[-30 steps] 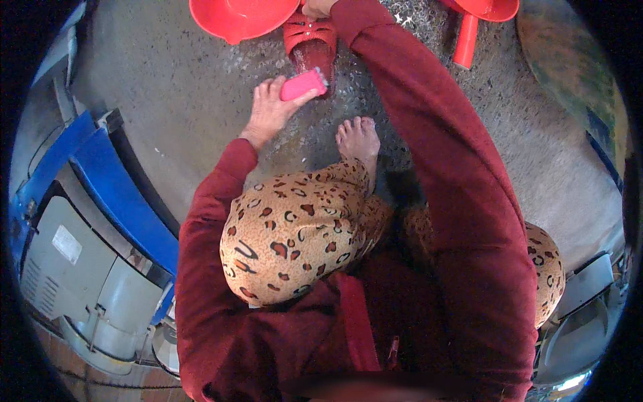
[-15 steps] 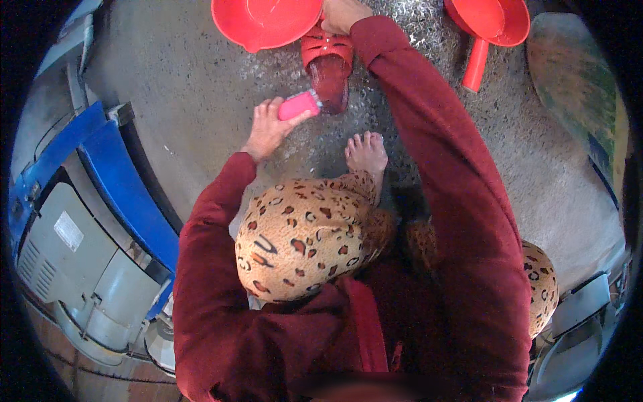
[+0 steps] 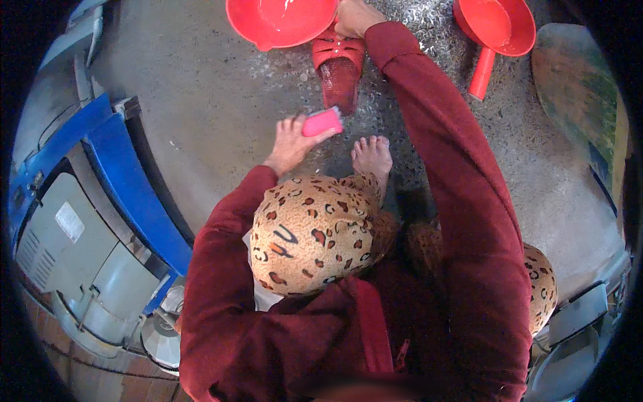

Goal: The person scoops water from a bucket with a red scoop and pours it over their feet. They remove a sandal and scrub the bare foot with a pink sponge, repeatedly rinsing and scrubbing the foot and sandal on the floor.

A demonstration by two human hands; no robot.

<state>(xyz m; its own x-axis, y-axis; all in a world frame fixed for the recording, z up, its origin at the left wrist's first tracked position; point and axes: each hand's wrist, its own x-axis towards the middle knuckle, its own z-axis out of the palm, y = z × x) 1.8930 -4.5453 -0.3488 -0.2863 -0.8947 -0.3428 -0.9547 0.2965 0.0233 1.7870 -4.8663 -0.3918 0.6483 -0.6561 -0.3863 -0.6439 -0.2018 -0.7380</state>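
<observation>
In my left hand (image 3: pixel 291 144) is a pink scrub brush (image 3: pixel 321 123), its pale bristles turned toward the slipper. A wet red slipper (image 3: pixel 340 80) lies on the concrete floor, straps at the far end and heel toward me. The brush is at the near left of the heel; whether the bristles touch it I cannot tell. My right hand (image 3: pixel 356 19) is closed at the slipper's far end, its fingertips partly hidden. Just left of it is a red basin (image 3: pixel 284 33) with a small spout. My bare foot (image 3: pixel 372 155) rests close to the heel.
A red long-handled dipper (image 3: pixel 482 74) sits at the far right, beside a worn green-and-tan board (image 3: pixel 576 94). Wet, foamy patches show on the concrete floor (image 3: pixel 194 87). To the left stand a blue frame (image 3: pixel 137 184) and a grey machine housing (image 3: pixel 67 234).
The brush in my left hand has moved a little right and toward me, to the slipper's heel end. My right hand stays at the far end. The whole view has shifted slightly.
</observation>
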